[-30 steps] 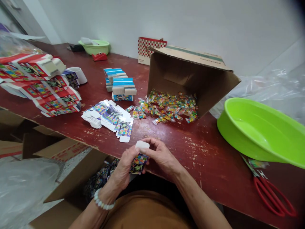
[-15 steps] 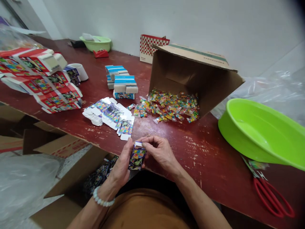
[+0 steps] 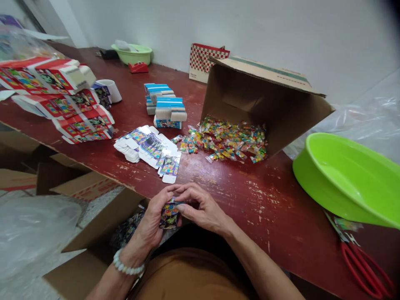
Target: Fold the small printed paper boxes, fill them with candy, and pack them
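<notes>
My left hand (image 3: 155, 218) is wrapped round a small dark printed candy box (image 3: 169, 216), held just over the table's front edge. Fingers and thumb of my right hand (image 3: 200, 207) close on the top end of the same box, partly covering its flap. Just beyond my hands lies a fanned stack of flat purple-and-white cartons (image 3: 153, 148). Small wrapped candies (image 3: 231, 139) spill from a tipped cardboard box (image 3: 265, 89) behind them. Below the table edge, an open carton (image 3: 93, 225) holds many dark printed boxes (image 3: 129, 225).
Strapped red carton bundles (image 3: 78, 100) are stacked at left, blue bundles (image 3: 168, 108) at centre. A green basin (image 3: 315, 175) and red-handled scissors (image 3: 359, 262) lie at right. Farther back are a red tape dispenser (image 3: 138, 67), a pale green bowl (image 3: 134, 55) and a checkered bag (image 3: 203, 62).
Both hands have moved slightly left and down with the candy box. The white flap at its top, visible before, is now folded down or covered by my fingers. The view has shifted slightly.
</notes>
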`<action>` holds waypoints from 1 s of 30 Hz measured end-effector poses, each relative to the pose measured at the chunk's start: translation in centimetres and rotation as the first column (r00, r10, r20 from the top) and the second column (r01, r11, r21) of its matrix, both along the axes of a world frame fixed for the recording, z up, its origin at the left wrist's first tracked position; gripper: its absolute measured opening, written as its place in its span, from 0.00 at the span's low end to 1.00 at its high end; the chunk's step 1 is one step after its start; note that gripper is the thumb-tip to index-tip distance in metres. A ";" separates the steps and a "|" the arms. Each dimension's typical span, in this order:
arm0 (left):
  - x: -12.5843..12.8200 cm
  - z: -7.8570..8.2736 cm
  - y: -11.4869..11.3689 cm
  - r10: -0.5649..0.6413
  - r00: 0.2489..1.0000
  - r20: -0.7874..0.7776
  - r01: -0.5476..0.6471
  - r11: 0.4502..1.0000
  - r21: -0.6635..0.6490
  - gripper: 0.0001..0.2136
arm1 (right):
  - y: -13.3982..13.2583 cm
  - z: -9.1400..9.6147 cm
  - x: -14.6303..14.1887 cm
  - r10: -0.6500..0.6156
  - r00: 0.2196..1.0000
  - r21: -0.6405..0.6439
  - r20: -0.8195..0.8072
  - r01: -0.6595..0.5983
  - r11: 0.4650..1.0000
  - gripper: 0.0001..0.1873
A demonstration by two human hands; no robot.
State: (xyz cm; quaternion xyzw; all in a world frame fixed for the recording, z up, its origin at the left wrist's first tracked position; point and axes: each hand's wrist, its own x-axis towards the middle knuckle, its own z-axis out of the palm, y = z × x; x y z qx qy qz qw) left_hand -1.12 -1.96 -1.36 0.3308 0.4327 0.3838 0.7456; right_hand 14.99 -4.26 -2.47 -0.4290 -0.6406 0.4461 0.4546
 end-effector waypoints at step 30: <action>-1.7 0.6 3.4 -0.282 0.837 -0.468 0.467 0.814 0.345 0.20 | 5.6 1.3 1.8 -0.070 0.991 -0.200 -0.115 0.046 0.979 0.13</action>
